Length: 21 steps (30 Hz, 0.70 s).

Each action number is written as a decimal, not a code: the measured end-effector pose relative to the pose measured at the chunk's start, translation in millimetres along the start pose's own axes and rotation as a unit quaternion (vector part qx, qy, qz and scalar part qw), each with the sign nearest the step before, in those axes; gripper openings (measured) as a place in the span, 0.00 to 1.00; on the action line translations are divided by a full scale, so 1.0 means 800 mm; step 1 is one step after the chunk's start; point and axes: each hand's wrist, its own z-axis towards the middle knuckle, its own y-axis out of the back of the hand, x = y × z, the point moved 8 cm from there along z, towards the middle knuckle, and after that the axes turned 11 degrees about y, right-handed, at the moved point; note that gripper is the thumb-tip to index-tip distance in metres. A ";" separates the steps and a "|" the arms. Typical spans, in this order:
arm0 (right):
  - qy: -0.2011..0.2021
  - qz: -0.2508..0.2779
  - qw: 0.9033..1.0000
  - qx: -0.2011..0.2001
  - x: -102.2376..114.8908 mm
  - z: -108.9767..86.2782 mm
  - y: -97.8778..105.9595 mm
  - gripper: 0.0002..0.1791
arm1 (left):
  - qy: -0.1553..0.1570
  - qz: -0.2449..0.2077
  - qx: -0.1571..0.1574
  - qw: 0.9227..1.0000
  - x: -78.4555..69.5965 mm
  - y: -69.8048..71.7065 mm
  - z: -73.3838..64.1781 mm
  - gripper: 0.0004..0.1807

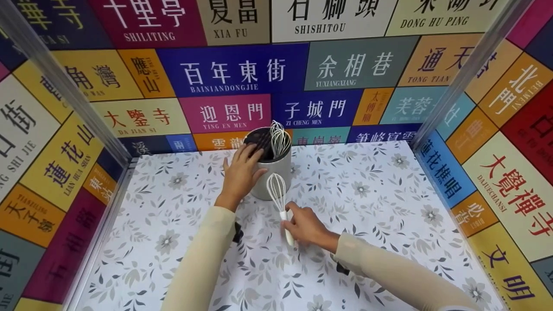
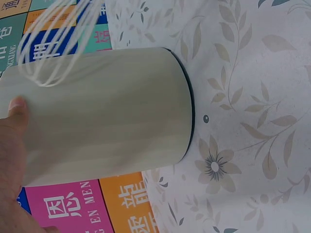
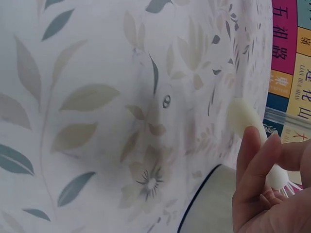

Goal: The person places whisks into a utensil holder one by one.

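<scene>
A pale grey cylindrical utensil holder point(image 1: 265, 181) stands upright at the back of the table; its side fills much of the left wrist view point(image 2: 107, 116). My left hand point(image 1: 242, 175) grips its left rim, thumb on the outer wall. A whisk point(image 1: 278, 138) with pale wires sticks up from the opening, next to black utensils point(image 1: 261, 140) partly covered by my fingers. In front of the holder, my right hand point(image 1: 309, 224) pinches a second, smaller whisk point(image 1: 276, 190) by its white handle point(image 3: 245, 119), wires pointing up and away.
A white table surface point(image 1: 358, 224) with a grey leaf and flower print lies under everything. Colourful panels with lettering point(image 1: 233, 71) rise behind the holder and along both sides. Clear corner posts point(image 1: 462, 73) stand at the back left and right.
</scene>
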 end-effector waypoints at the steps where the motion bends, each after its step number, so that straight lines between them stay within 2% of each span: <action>1: 0.006 0.000 1.000 -0.003 0.002 0.001 0.003 0.14 | 0.000 0.000 0.000 1.000 0.000 0.000 0.000 0.33; 9: 0.038 -0.025 0.999 -0.011 0.017 0.004 0.020 0.15 | -0.001 -0.011 0.002 1.000 -0.001 0.001 0.000 0.33; 21: 0.061 -0.007 0.997 -0.052 0.044 0.024 0.063 0.17 | 0.000 -0.004 0.002 1.000 0.000 0.001 0.000 0.33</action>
